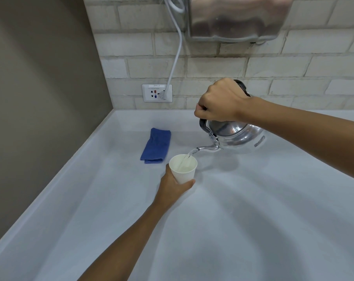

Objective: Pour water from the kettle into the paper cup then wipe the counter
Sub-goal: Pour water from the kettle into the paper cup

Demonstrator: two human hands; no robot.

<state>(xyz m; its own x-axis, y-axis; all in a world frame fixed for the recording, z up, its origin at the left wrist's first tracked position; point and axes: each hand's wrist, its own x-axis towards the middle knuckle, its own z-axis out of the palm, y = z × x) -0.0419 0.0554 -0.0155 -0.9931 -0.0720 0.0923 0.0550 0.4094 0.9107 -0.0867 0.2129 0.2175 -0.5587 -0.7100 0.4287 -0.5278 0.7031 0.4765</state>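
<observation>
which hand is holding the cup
The left hand, fingers wrapped around the cup. The right hand grips the kettle handle instead.

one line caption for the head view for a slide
Right hand tips steel kettle, pouring water into paper cup held by left hand; blue cloth waits.

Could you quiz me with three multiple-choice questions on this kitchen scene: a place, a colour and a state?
1. Where does the folded cloth lie?
A. in a sink
B. on the counter, behind the paper cup
C. over the kettle

2. What colour is the cloth?
A. blue
B. red
C. yellow

3. What is the kettle doing?
A. standing upright
B. lying empty
C. tilted, pouring water into the cup

Answers:
B, it lies flat beyond the cup held by the left hand.
A, it is plainly blue.
C, the right hand tips it and a stream leaves the spout.
</observation>
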